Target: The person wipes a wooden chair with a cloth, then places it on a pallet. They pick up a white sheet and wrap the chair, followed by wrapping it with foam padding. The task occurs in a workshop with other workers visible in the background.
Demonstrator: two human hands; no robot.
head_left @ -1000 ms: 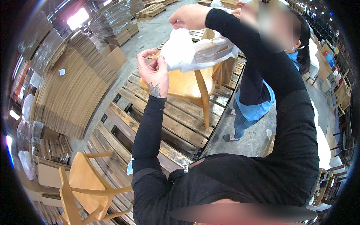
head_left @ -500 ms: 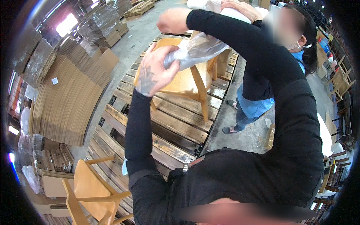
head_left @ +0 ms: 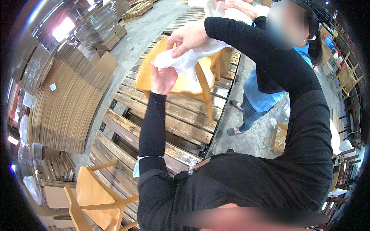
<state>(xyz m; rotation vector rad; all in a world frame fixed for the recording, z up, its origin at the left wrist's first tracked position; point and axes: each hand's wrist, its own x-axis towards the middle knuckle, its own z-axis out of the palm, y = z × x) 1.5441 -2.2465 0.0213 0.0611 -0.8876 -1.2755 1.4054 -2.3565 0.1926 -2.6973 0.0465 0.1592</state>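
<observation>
A light wooden chair [head_left: 152, 73] stands on the slatted pallets. White foam wrap [head_left: 165, 60] covers its upper rail, which is hidden under the sheet. My right hand [head_left: 189, 37] reaches across from the right and grips the wrap from above, thumb and fingers on the sheet. Under the wrapped end, my left hand [head_left: 163, 79] curls its fingers up around the sheet. At the far end of the rail a co-worker's hands [head_left: 241, 7] rest on the white wrap.
The co-worker, in a blue apron [head_left: 262, 92], stands beyond the pallet [head_left: 181, 119] on the right. A second wooden chair [head_left: 94, 188] is at the lower left. Flat cardboard sheets [head_left: 65, 100] are stacked on the left. A small box [head_left: 278, 136] with tape rolls sits on the floor.
My right hand has come down onto the wrap near its left end. My left hand has turned and shifted under that end. The co-worker has moved slightly.
</observation>
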